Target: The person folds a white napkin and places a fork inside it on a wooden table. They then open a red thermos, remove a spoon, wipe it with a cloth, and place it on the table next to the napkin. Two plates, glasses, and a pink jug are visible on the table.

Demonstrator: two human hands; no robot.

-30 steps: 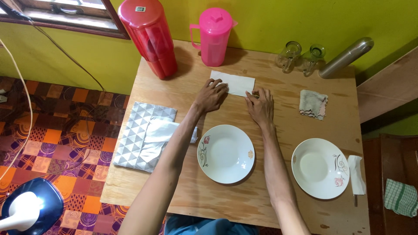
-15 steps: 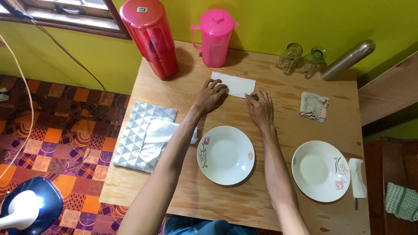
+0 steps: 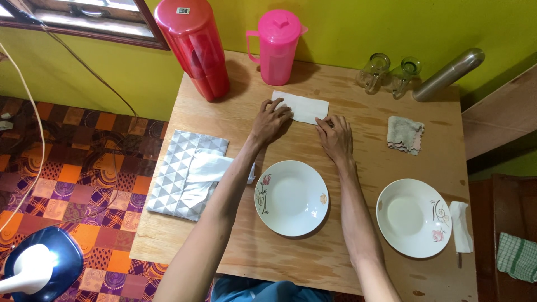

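Note:
A folded white napkin [image 3: 305, 106] lies flat on the wooden table [image 3: 313, 251], just in front of the pink jug [image 3: 277, 46]. My left hand [image 3: 269, 122] rests palm down on its near left corner, fingers spread over the paper. My right hand [image 3: 335, 136] presses its fingertips on the napkin's near right corner. Both hands lie flat on the napkin and neither lifts it. A white bowl-shaped plate [image 3: 291, 197] with a flower pattern sits between my forearms, close to me.
A red lidded container [image 3: 193, 47] stands at the back left. A grey patterned tissue pack [image 3: 187, 174] lies at the left edge. Two upturned glasses [image 3: 386, 72], a steel flask [image 3: 447, 74], a small cloth [image 3: 404, 134] and a second plate [image 3: 420, 218] with a folded napkin [image 3: 460, 226] occupy the right.
Both hands stay on the napkin; my right fingertips shifted very slightly along its near edge. The view moved a little.

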